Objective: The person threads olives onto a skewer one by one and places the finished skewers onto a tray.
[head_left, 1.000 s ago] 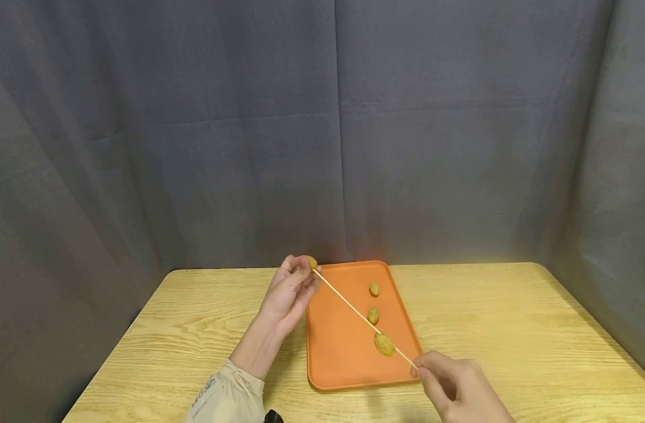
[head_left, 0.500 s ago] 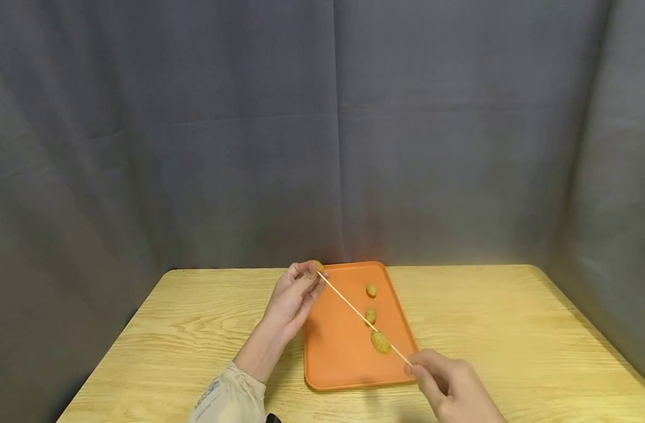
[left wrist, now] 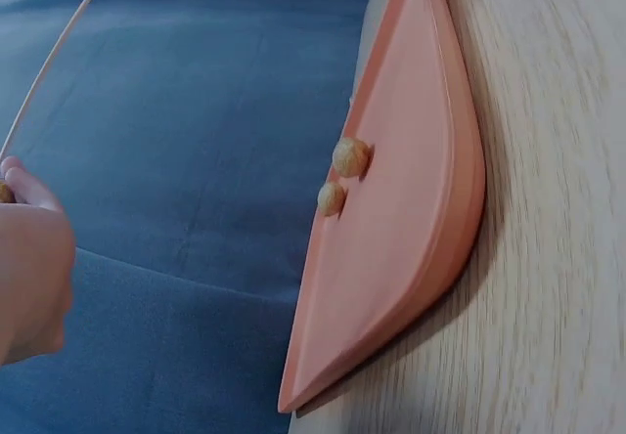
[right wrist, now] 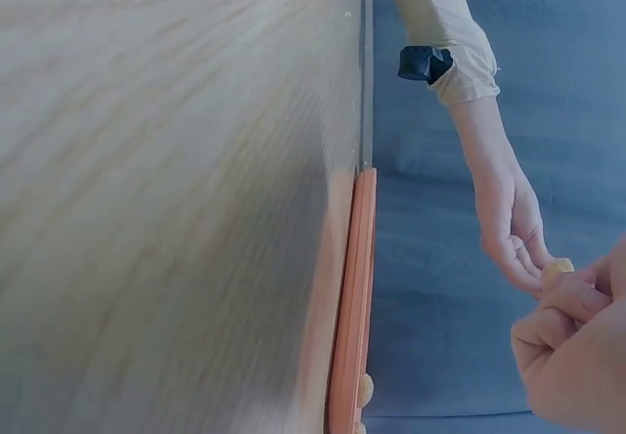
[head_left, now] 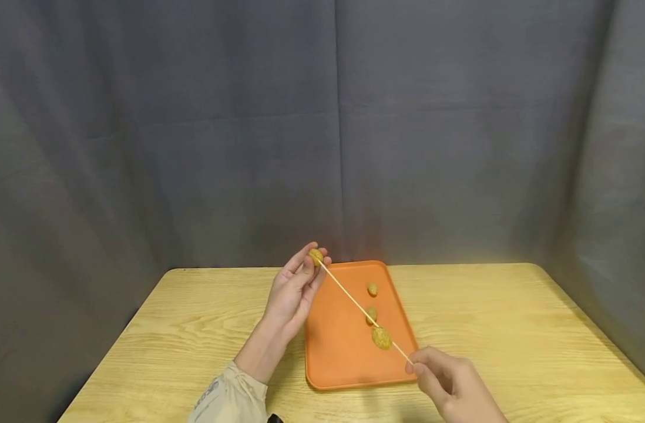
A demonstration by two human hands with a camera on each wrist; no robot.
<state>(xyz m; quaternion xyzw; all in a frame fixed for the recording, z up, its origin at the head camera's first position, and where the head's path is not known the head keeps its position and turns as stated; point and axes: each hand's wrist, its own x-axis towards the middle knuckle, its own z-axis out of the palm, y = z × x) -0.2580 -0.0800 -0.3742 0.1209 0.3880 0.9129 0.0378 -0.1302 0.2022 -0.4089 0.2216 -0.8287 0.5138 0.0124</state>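
Observation:
My right hand pinches the near end of a thin wooden skewer at the tray's front right corner. A golden-brown ball of food, like a meatball, is threaded on the skewer a short way above those fingers. At the skewer's far end, my left hand holds a second meatball between thumb and fingers, with the stick meeting it. The skewer slants up over the orange tray, clear of it in the left wrist view. Two more meatballs, one farther back and one nearer, lie on the tray.
The tray rests on a light wooden table. A grey curtain hangs behind the table and along both sides. A beige sleeve covers the left forearm, with a black device at its cuff.
The left hand's fingers have shifted and spread a little, showing more of the meatball at the far end. The right hand has moved slightly left and still pinches the skewer.

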